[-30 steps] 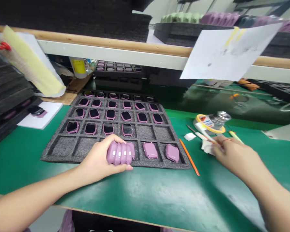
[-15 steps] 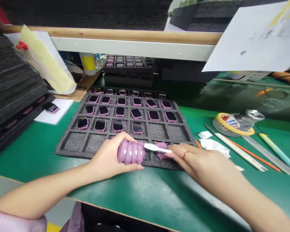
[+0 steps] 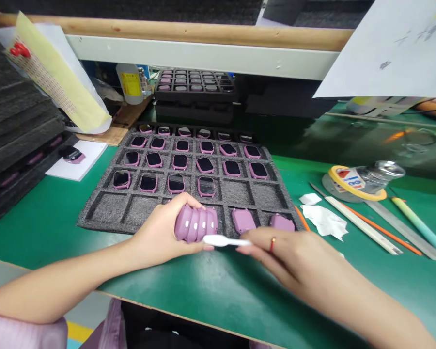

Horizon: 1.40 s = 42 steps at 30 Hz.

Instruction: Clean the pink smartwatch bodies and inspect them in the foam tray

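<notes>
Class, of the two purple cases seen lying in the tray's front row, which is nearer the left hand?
The left case; the right case sits one compartment farther right, partly hidden by the right hand.

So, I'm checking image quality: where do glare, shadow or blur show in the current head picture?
Head view: pale reflection on a watch screen beyond the purple cases in the left hand; head view: soft sheen on the green tabletop, with dark shadow beside the right forearm; head view: writing on the white sheet at upper right too unclear to read.
</notes>
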Available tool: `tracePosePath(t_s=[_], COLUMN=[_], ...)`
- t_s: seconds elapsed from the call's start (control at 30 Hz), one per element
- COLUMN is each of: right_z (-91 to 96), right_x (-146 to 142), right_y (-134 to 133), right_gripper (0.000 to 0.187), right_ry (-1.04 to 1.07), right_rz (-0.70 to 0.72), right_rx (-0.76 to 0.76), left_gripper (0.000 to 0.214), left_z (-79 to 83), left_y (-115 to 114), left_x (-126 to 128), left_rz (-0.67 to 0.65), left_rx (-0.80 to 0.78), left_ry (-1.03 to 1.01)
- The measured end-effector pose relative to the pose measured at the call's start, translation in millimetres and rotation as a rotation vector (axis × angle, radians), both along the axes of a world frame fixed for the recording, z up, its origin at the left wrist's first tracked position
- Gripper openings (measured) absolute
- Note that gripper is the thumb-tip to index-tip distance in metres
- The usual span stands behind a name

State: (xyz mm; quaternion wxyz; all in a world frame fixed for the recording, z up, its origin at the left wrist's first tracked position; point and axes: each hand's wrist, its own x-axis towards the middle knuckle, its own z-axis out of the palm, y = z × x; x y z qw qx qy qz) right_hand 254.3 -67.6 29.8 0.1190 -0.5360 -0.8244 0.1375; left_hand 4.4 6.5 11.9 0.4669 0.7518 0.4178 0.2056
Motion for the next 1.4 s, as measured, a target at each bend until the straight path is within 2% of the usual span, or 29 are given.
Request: tracePosePath(t_s=[0.1,0.23,0.37,0.4,0.5,0.53,0.63,0.67,0.77,0.8,0.9,0.93,1.03,1.07,1.23,1.3,1.4], right_z=[-2.2,-3.1,-6.1,-6.9,-8.9,-9.4,-9.7,-9.6,-9.7,-9.8,-9.7,-9.3,-9.1,-9.8,-17.3,-18.6,-17.4], right_x=[1.0,-0.8,1.2,1.6,1.6,1.4,0.8,0.3,-1.8,-2.2,-3.1,-3.6,-3.7,-1.9,17.1,15.0,-7.0], right_y=[3.1,5.2,6.0,5.5,2.5,1.6,-0.1,-0.6,-2.2,-2.6,-3.8,-4.3,-4.9,-4.4,3.1,5.5,7.7], right_gripper=[0.046,0.044,0.045,0.045,0.042,0.042,0.043,0.043,0.041,0.041,0.044,0.044,0.043,0.043,0.048,0.048,0.046], right_ry=[-0.013,0.116,0.046,0.059,0.118,0.103,0.056,0.080,0.169,0.154,0.054,0.063,0.177,0.186,0.205,0.270,0.288], right_rz=[-0.098,0.015,-0.100,-0.098,0.000,-0.007,-0.135,-0.138,-0.023,-0.024,-0.169,-0.182,-0.064,-0.066,-0.400,-0.435,-0.345], right_rx=[0.122,-0.049,0.155,0.154,0.020,0.033,0.168,0.158,-0.016,-0.014,0.140,0.138,-0.065,-0.096,0.019,0.016,0.030], left_gripper=[0.054,0.053,0.053,0.053,0.054,0.054,0.054,0.054,0.052,0.052,0.053,0.053,0.053,0.053,0.054,0.054,0.055], left_z=[-0.3,0.0,-0.2,-0.6,-2.2,-2.8,-4.0,-4.1,-4.2,-4.1,-3.4,-3.0,-2.2,-2.1,-3.4,-3.2,-0.9], left_y=[0.1,0.6,0.2,0.0,-0.5,-0.6,-0.7,-0.7,-0.9,-0.9,-1.0,-0.9,-0.6,-0.5,-0.5,-1.0,-1.8], left_x=[-0.7,-0.4,0.0,-0.1,-0.3,-0.4,-0.6,-0.7,-0.7,-0.7,-0.3,-0.1,0.1,0.0,-0.4,-0.1,0.9], left_rz=[-0.008,-0.011,-0.016,-0.016,-0.008,-0.007,-0.005,-0.003,-0.001,0.000,-0.002,-0.004,-0.002,0.000,-0.004,-0.001,0.002], left_rx=[-0.012,0.001,-0.012,-0.011,0.011,0.014,0.010,0.012,0.027,0.031,0.030,0.029,0.021,0.019,0.027,0.029,0.017], left_ry=[-0.003,-0.005,-0.021,-0.026,-0.028,-0.027,-0.026,-0.028,-0.026,-0.024,-0.018,-0.015,0.001,0.004,-0.002,0.002,0.012])
